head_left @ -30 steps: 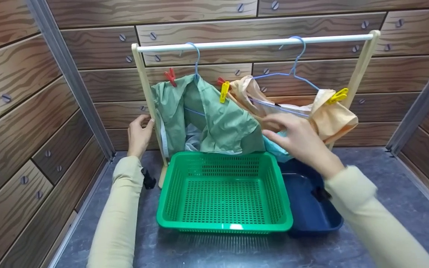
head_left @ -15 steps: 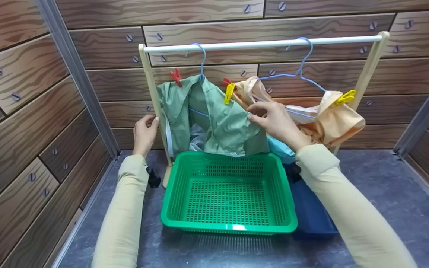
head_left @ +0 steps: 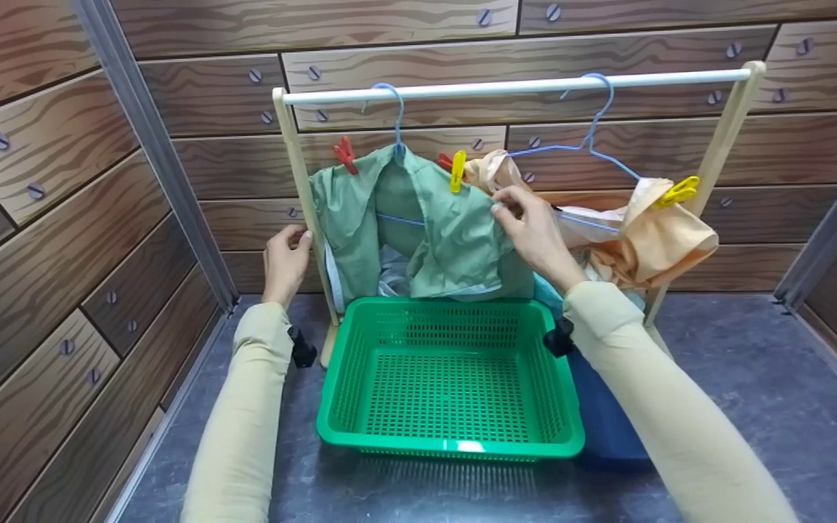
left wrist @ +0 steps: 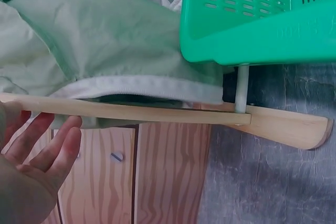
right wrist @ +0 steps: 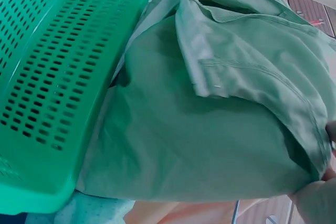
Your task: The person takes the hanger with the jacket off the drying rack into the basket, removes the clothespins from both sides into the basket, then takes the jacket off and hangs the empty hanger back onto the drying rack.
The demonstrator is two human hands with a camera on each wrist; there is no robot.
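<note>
A green shirt (head_left: 455,240), open down its front, hangs from a blue hanger (head_left: 399,109) on the rack's white rail (head_left: 491,88). My right hand (head_left: 538,232) pinches the shirt's right edge; its fingertips show at the border of the right wrist view. My left hand (head_left: 286,265) holds the rack's left wooden post (left wrist: 131,113) between thumb and index finger, the other fingers loosely bent beside it. A red clothespin (head_left: 344,155) and a yellow clothespin (head_left: 458,172) sit on the shirt's shoulders.
A green perforated basket (head_left: 450,449) stands in front of the rack, partly over a dark blue tub (head_left: 611,414). A peach garment (head_left: 669,240) with another yellow clothespin (head_left: 678,192) hangs at the right. Light blue cloth (head_left: 548,294) shows behind the basket. Wood-patterned walls surround the rack.
My right hand has moved left from before the peach garment, taken the green shirt's right edge and raised it. The yellow clothespin there stands more upright. My left hand stays at the post.
</note>
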